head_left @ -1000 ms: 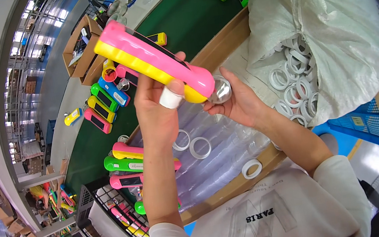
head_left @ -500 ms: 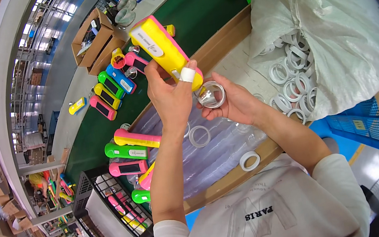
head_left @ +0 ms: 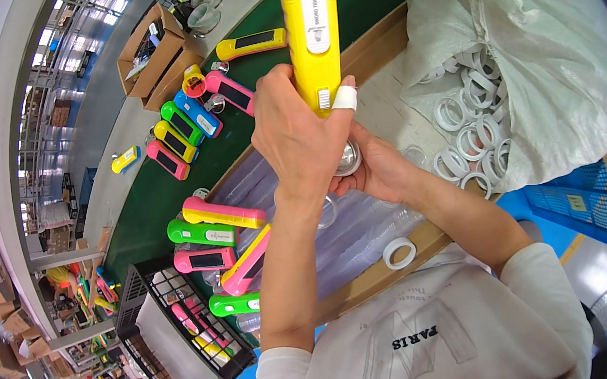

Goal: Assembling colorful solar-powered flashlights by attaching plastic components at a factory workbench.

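A long factory hall curves away on the left, and a green belt (head_left: 158,202) runs past a workbench lined with clear plastic sheet (head_left: 371,226). Above it a yellow torch body (head_left: 314,41) stands upright, the left hand (head_left: 300,139) wrapped round its lower end, a taped fingertip against its side. The right hand (head_left: 375,172) cups a shiny reflector (head_left: 348,160) at its base, fingers curled. This looks like fitting the head; seating it squarely probably comes next. Pink and green torches (head_left: 217,236) lie leftward; white rings (head_left: 464,120) spill from a sack (head_left: 529,26).
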